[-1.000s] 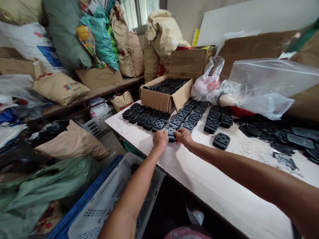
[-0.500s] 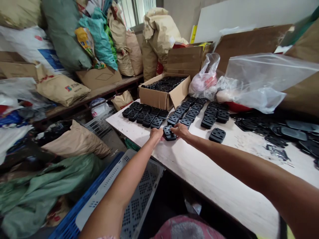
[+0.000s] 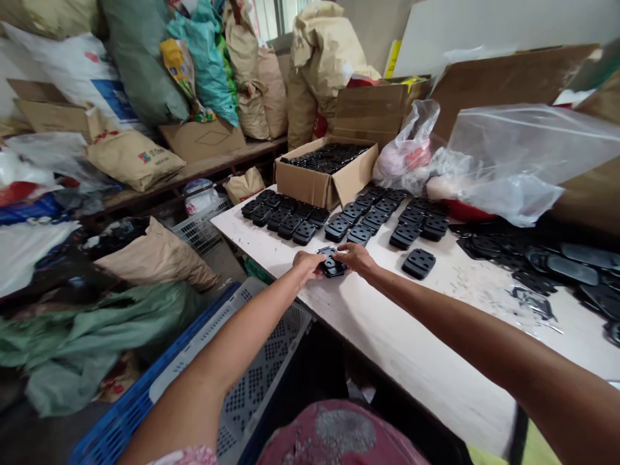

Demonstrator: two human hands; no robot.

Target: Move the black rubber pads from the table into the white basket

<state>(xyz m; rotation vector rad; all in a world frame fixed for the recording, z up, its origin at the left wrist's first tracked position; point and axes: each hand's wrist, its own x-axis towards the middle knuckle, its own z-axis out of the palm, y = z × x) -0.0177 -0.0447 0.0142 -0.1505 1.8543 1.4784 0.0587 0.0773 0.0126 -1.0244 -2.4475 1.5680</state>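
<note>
Between my two hands is a small stack of black plastic plates with holes point(image 3: 332, 263), near the table's front left edge. My left hand point(image 3: 309, 265) grips its left side, thumb on top. From the right, my right hand point(image 3: 357, 257) is closed on the same stack, its fingers at the far right side. Rows of similar black stacks point(image 3: 289, 226) stand just behind, and more stacks point(image 3: 358, 234) are close beyond my right hand. A single stack point(image 3: 418, 263) sits apart to the right. The undersides of the held plates are hidden.
An open cardboard box point(image 3: 304, 184) full of black plates stands at the table's back. Loose black parts point(image 3: 547, 258) and clear plastic bags point(image 3: 508, 161) lie to the right. A grey crate point(image 3: 264, 361) is below the table's left edge, with sacks point(image 3: 155, 258) beyond.
The view has tilted down slightly. Both hands stay on the stack; my left thumb now lies over its top, and the stack looks slightly turned.
</note>
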